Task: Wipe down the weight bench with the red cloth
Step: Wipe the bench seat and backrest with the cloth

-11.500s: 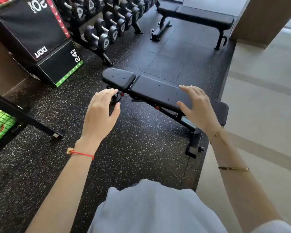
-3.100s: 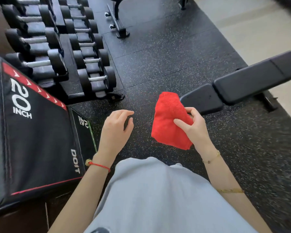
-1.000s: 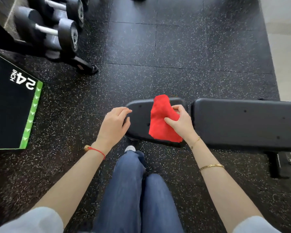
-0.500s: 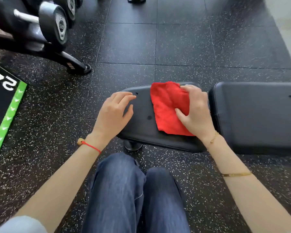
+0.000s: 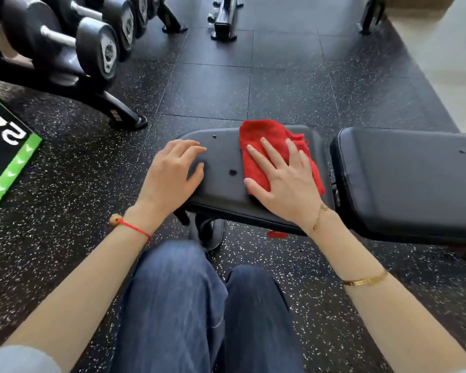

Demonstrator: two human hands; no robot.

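The black weight bench lies across in front of me, its small seat pad (image 5: 221,162) at centre and its long back pad (image 5: 409,179) to the right. A red cloth (image 5: 264,141) is spread on the right half of the seat pad. My right hand (image 5: 283,179) lies flat on the cloth with fingers apart, pressing it onto the pad. My left hand (image 5: 172,170) rests on the left end of the seat pad, fingers slightly curled, holding nothing.
A dumbbell rack (image 5: 92,49) stands at the upper left, its foot (image 5: 124,117) close to the bench. A black and green plyo box (image 5: 8,146) lies at the left edge. Another bench's legs (image 5: 223,20) are at the top. My knees (image 5: 199,305) are just below the seat pad.
My right hand has gone from gripping the cloth to lying flat on it with the fingers spread, and the cloth has shifted toward the far right side of the seat pad. My left hand stays on the pad's left end.
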